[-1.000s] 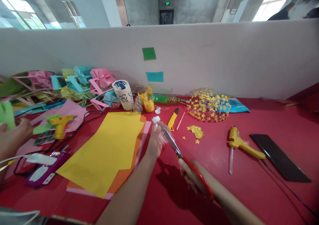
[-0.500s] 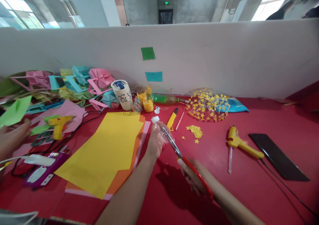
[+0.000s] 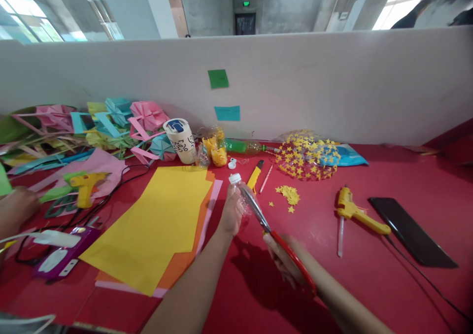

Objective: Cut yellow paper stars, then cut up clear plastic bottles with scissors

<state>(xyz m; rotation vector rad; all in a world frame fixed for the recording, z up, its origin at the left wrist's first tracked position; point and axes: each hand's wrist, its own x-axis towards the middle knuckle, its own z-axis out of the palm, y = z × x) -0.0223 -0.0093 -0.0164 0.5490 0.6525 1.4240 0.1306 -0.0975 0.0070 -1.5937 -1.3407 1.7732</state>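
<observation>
Left hand (image 3: 230, 215) clasps bottle (image 3: 244, 206), white cap (image 3: 234, 178) protruding.

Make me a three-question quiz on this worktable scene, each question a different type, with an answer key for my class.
1. Multiple choice: What does the right hand hold?
a) a glue gun
b) red-handled scissors
c) a paper cup

2. True or false: In this view, the pile of loose yellow stars lies between the yellow utility knife and the flat black device.

3. Fill in the blank: The left hand has its grip on a clear bottle with a ____ cap.

Key:
1. b
2. True
3. white
</observation>
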